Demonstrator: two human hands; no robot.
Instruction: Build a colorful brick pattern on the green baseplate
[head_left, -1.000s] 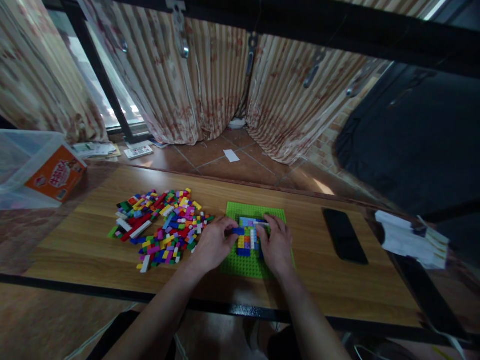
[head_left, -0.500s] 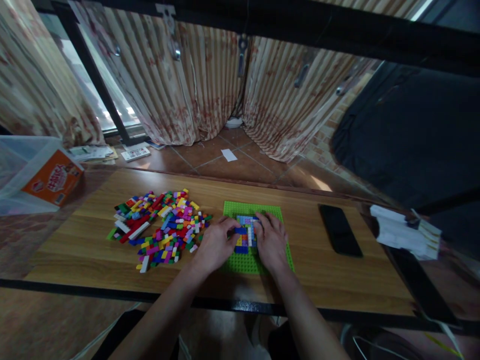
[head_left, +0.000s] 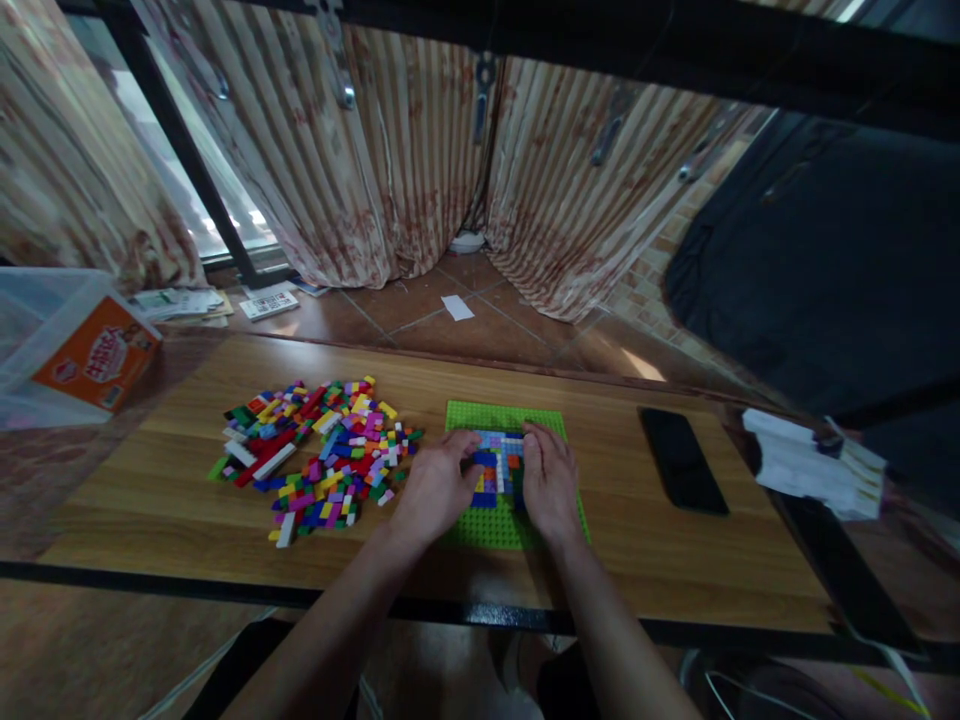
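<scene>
A low build of toy bricks (head_left: 498, 470) in blue, light blue, white, orange and yellow sits on a green studded baseplate (head_left: 495, 530). My left hand (head_left: 435, 487) is at the build's left side, with bent fingers and thumb gripping its edge. From the right, my right hand (head_left: 550, 483) holds the build's other edge, its fingers bent and close together and its thumb along the bricks. Both hands cover parts of the build and plate. Whether a loose brick is under the fingertips cannot be made out.
Left of the plate spreads a pile of loose mixed bricks (head_left: 322, 455) on the wooden table (head_left: 637, 570). A black phone (head_left: 682, 460) lies to the right, with white papers (head_left: 799, 465) beyond it. A clear plastic bin (head_left: 67, 350) with an orange label stands at far left.
My right hand's fingers have drawn back to the right, showing more of the build's top and right part. My left hand stays at the left edge, its thumb and forefinger slightly farther apart.
</scene>
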